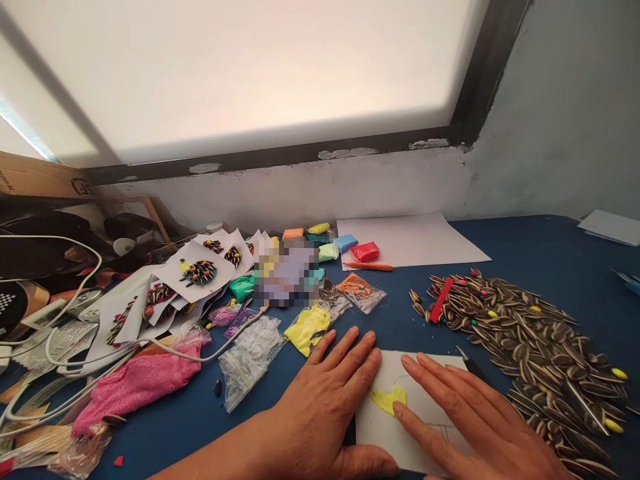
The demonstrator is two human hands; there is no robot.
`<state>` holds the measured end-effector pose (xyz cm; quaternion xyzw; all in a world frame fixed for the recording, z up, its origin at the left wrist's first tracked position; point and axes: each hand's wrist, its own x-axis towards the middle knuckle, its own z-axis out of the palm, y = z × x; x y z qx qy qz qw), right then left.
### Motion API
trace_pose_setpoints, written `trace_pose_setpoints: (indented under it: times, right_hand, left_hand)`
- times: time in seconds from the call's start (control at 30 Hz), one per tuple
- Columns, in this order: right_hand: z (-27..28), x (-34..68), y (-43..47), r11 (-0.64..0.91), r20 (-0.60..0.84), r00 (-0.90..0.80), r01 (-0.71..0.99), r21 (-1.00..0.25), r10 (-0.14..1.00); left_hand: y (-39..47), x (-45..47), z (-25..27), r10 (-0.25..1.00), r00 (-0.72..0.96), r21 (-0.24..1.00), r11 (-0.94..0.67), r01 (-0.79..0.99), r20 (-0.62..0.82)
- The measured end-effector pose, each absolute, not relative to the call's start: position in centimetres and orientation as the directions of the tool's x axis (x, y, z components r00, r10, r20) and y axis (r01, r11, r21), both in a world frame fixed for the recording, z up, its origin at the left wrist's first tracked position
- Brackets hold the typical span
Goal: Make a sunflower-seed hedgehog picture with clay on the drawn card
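Note:
A white sheet of paper (pixel 367 437) with thin drawn lines lies on the blue table in front of me. On it is a flat, curved patch of yellow modelling clay (pixel 385 401). My left hand (pixel 333 400) rests flat along the sheet's left edge, fingers stretched out and thumb over its lower part. My right hand (pixel 463 413) lies over the right side, fingers extended, with one digit's tip touching the yellow clay. Both hands are open and grip nothing. Much of the drawing is hidden under them. Just beyond my left fingertips sits more yellow clay (pixel 307 328) on its wrapper.
A heap of striped sunflower seeds (pixel 530 340) spreads at the right, beside a dark pen (pixel 473 363). Seed-decorated paper cards (pixel 197 273), a pink cloth (pixel 145 380) and a white cable (pixel 210 359) crowd the left. Colored clay packs (pixel 345 242) and a large white sheet (pixel 425 237) lie behind.

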<state>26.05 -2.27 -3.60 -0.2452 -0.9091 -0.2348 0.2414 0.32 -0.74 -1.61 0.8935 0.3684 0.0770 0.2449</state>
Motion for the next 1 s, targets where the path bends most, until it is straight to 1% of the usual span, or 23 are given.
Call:
trace_pose_setpoints:
  times: [0.07, 0.2, 0.37, 0.47, 0.53, 0.57, 0.6, 0.77, 0.8, 0.83, 0.87, 0.93, 1.0]
  right_hand:
    - [-4.2, 26.0, -2.1, 0.778, 0.571, -0.76, 0.548, 0.307, 0.31]
    - [-4.8, 26.0, -1.9, 0.78, 0.561, -0.772, 0.536, 0.323, 0.298]
    - [-3.9, 26.0, -2.1, 0.761, 0.58, -0.744, 0.575, 0.3, 0.333]
    - [-3.0, 26.1, -2.3, 0.75, 0.517, -0.776, 0.572, 0.333, 0.362]
    - [-2.9, 26.2, -2.3, 0.754, 0.503, -0.779, 0.572, 0.323, 0.376]
    - [-3.1, 26.3, -2.3, 0.755, 0.522, -0.761, 0.584, 0.297, 0.384]
    - [-3.3, 26.3, -2.3, 0.755, 0.576, -0.729, 0.597, 0.271, 0.37]
    - [-5.2, 25.8, -2.4, 0.759, 0.636, -0.686, 0.607, 0.234, 0.353]
    - [-5.5, 25.7, -2.4, 0.733, 0.702, -0.607, 0.656, 0.179, 0.372]
    - [-5.6, 25.7, -2.4, 0.731, 0.704, -0.599, 0.662, 0.168, 0.381]
    - [-5.5, 25.7, -2.4, 0.755, 0.653, -0.661, 0.624, 0.203, 0.371]
    - [-5.0, 26.0, -2.3, 0.763, 0.628, -0.694, 0.601, 0.238, 0.352]
    - [-4.1, 26.3, -2.1, 0.738, 0.611, -0.701, 0.62, 0.266, 0.368]
  left_hand:
    - [-0.7, 0.3, -1.6, 0.697, 0.716, 0.496, -0.606, 0.621, -0.045]
    - [-0.7, 0.4, -1.6, 0.7, 0.713, 0.496, -0.606, 0.622, -0.039]
    - [-0.7, 0.4, -1.5, 0.697, 0.716, 0.506, -0.605, 0.615, -0.039]
    - [-0.7, 0.5, -1.4, 0.7, 0.713, 0.508, -0.602, 0.616, -0.034]
    - [-0.7, 0.5, -1.4, 0.699, 0.714, 0.505, -0.607, 0.614, -0.027]
    - [-0.7, 0.5, -1.4, 0.7, 0.714, 0.501, -0.609, 0.615, -0.026]
    - [-0.8, 0.5, -1.4, 0.7, 0.714, 0.496, -0.611, 0.617, -0.026]
    - [-0.8, 0.4, -1.5, 0.702, 0.711, 0.475, -0.613, 0.631, -0.039]
    - [-0.8, 0.4, -1.5, 0.702, 0.711, 0.473, -0.612, 0.634, -0.043]
    - [-0.8, 0.4, -1.5, 0.702, 0.71, 0.471, -0.612, 0.635, -0.046]
    - [-0.9, 0.4, -1.4, 0.701, 0.712, 0.47, -0.614, 0.634, -0.045]
    - [-0.9, 0.4, -1.3, 0.697, 0.716, 0.467, -0.623, 0.628, -0.033]
    - [-0.9, 0.6, -1.1, 0.699, 0.715, 0.463, -0.626, 0.628, -0.025]
